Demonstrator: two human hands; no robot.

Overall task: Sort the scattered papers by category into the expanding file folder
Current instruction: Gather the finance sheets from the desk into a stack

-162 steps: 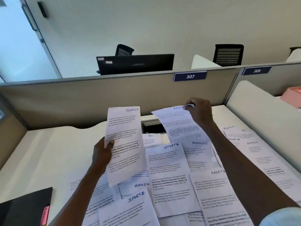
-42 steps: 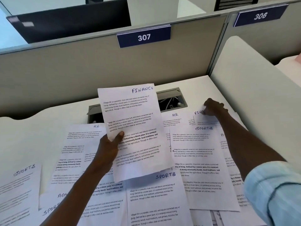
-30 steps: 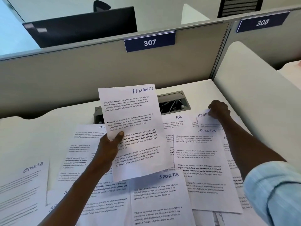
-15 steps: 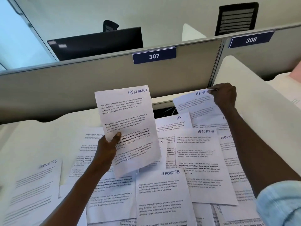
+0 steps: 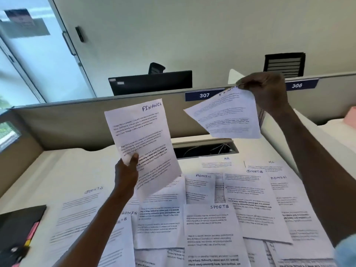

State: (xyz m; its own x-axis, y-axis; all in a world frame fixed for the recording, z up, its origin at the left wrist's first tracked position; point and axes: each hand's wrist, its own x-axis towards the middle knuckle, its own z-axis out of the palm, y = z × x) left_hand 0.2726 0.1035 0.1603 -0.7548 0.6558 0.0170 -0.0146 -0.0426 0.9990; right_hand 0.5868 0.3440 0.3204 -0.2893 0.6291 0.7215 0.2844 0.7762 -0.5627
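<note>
My left hand (image 5: 126, 171) grips a sheet headed FINANCE (image 5: 143, 143) by its left edge and holds it upright above the desk. My right hand (image 5: 266, 93) pinches the top corner of a second finance sheet (image 5: 225, 117), raised in the air near the partition. Several loose sheets cover the white desk (image 5: 48, 170) below, among them ones headed SPORTS (image 5: 212, 234), ADMIN (image 5: 200, 187) and HR (image 5: 217, 163). The black expanding file folder (image 5: 18, 228), with coloured tabs, lies at the desk's lower left edge.
A beige partition (image 5: 77, 126) with plates 307 and 306 closes the desk's far side. An open cable slot (image 5: 204, 149) sits at the desk's back. A monitor (image 5: 150, 81) and office chairs stand beyond the partition. A side panel rises on the right.
My right hand has lifted the second finance sheet off the pile, up and toward the partition top. The left hand still holds its sheet. The camera has tilted upward.
</note>
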